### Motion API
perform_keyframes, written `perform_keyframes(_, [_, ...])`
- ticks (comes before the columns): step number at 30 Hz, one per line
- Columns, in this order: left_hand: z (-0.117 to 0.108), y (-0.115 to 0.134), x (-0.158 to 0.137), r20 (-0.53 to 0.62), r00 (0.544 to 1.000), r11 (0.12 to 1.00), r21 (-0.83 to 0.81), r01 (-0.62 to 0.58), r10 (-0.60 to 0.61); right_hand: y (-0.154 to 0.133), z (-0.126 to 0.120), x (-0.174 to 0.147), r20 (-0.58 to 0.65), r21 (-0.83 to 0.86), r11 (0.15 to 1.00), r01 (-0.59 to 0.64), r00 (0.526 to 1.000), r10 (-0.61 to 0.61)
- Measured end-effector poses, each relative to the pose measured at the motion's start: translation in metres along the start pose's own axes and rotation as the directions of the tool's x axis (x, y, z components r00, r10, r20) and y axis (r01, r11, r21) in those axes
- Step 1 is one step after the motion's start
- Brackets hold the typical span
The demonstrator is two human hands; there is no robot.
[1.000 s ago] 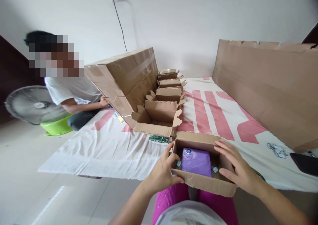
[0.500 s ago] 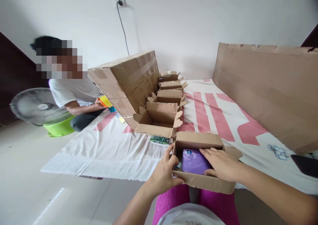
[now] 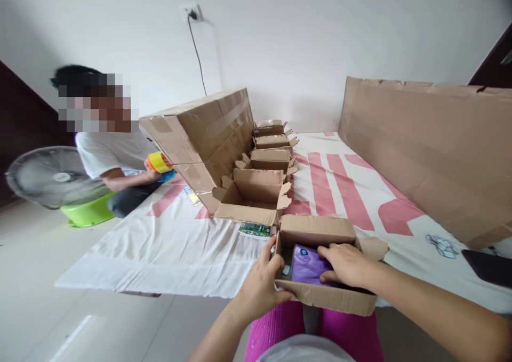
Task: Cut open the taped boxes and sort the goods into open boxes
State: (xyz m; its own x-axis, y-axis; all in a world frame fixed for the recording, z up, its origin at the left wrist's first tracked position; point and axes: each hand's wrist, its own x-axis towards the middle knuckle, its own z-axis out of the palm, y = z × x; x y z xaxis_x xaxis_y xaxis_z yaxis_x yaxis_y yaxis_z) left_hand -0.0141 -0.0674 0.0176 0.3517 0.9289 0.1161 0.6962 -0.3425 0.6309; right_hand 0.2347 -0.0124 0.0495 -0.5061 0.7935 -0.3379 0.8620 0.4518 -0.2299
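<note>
An open cardboard box (image 3: 336,297) stands at the near edge of the cloth-covered surface, in front of my lap. My left hand (image 3: 262,279) grips its left wall, the thumb on the near side and the fingers along the rim. Inside lies a purple soft pack (image 3: 306,266) with a small round blue logo. My right hand (image 3: 346,266) reaches into the box, thumb and fingers closed over the right part of the pack; some fingertips are hidden. A small pale-blue item (image 3: 286,270) lies at the box's left end. Close by the box is a green-and-white packet (image 3: 255,231).
Several open cardboard boxes (image 3: 256,188) stand in a row beside a large taped carton (image 3: 216,133). A cardboard panel (image 3: 424,149) stands on the right, near a black flat object (image 3: 488,266). At left, a person (image 3: 116,154) holds a yellow-and-orange roll (image 3: 159,162) near a fan (image 3: 52,175).
My right hand's fingers have curled more over the purple pack, where they lay flatter before. The left hand keeps its hold on the box. The other person's yellow roll has turned.
</note>
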Motion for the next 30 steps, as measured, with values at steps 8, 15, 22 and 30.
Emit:
perform_keyframes(8, [0.0,0.003,0.002,-0.032,0.999,1.0,0.015,-0.012,0.012,-0.006,0.002,-0.004,-0.074,-0.079,0.997,0.025,0.997,-0.031])
perform_keyframes(15, [-0.002,0.006,0.0,-0.014,1.0,1.0,0.005,0.003,-0.002,-0.006,0.01,-0.002,-0.094,-0.189,0.981,0.04,0.994,-0.059])
perform_keyframes(22, [-0.001,0.002,-0.003,-0.009,1.0,1.0,0.002,-0.001,0.001,-0.007,0.001,-0.006,-0.16,-0.235,0.963,0.129,0.972,-0.17])
perform_keyframes(30, [-0.002,-0.013,-0.007,0.019,0.988,0.985,0.07,-0.155,0.154,-0.01,-0.01,-0.04,-0.595,-0.327,0.93,0.171,0.727,-0.343])
